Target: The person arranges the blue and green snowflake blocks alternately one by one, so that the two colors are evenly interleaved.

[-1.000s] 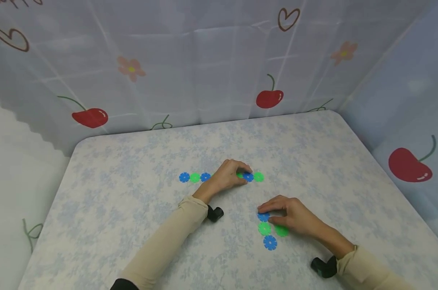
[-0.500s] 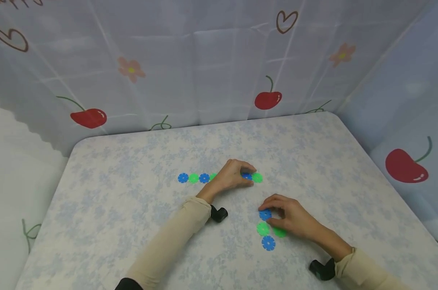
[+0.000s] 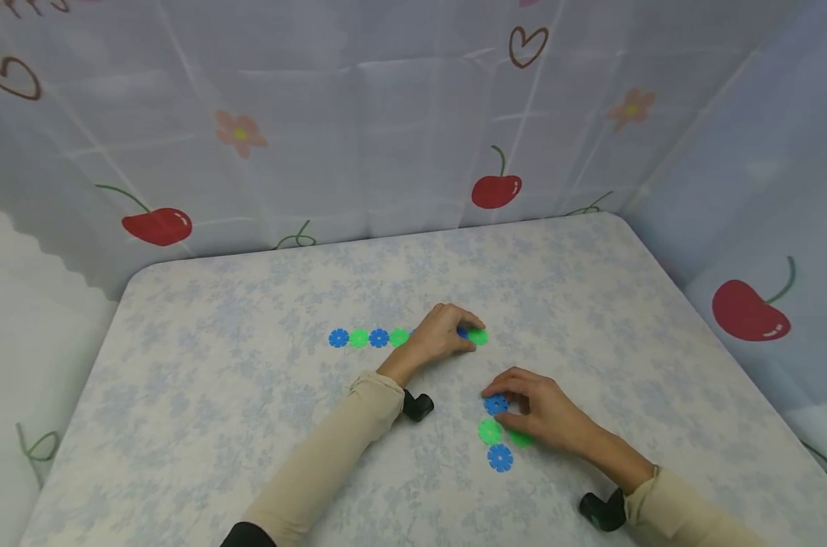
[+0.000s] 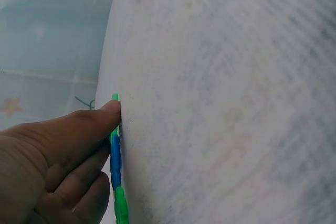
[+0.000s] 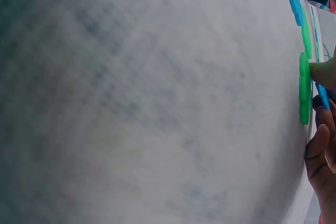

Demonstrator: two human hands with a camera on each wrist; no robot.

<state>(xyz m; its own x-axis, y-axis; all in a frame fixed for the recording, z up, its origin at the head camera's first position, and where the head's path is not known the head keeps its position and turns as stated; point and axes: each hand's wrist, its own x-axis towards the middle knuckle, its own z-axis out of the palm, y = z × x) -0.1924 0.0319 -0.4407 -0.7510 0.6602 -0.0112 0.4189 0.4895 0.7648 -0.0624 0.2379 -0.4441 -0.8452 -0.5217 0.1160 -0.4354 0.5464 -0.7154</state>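
Toothed plastic snowflake discs lie in a left-to-right row, with a blue disc [image 3: 339, 338] at its left end. My left hand [image 3: 435, 334] reaches over the row and hides part of it. Its thumb and fingers grip the edges of the green disc [image 3: 478, 336] at the right end, while in the left wrist view the thumb [image 4: 109, 113] lies along the row's side. Nearer me, my right hand [image 3: 549, 410] pinches a blue disc [image 3: 495, 404] between thumb and fingers. That blue disc [image 5: 322, 96] looks tilted in the right wrist view.
Below the right hand lie a green disc [image 3: 489, 432], another green disc [image 3: 521, 438] partly under the hand, and a blue disc [image 3: 500, 458]. A pale flowered cloth covers the table [image 3: 236, 410]. A printed curtain [image 3: 365, 144] hangs behind it.
My left hand has slid rightward along the row to its end disc. The right hand stays near the loose discs, its blue disc showing more between the fingers. The head view has shifted slightly.
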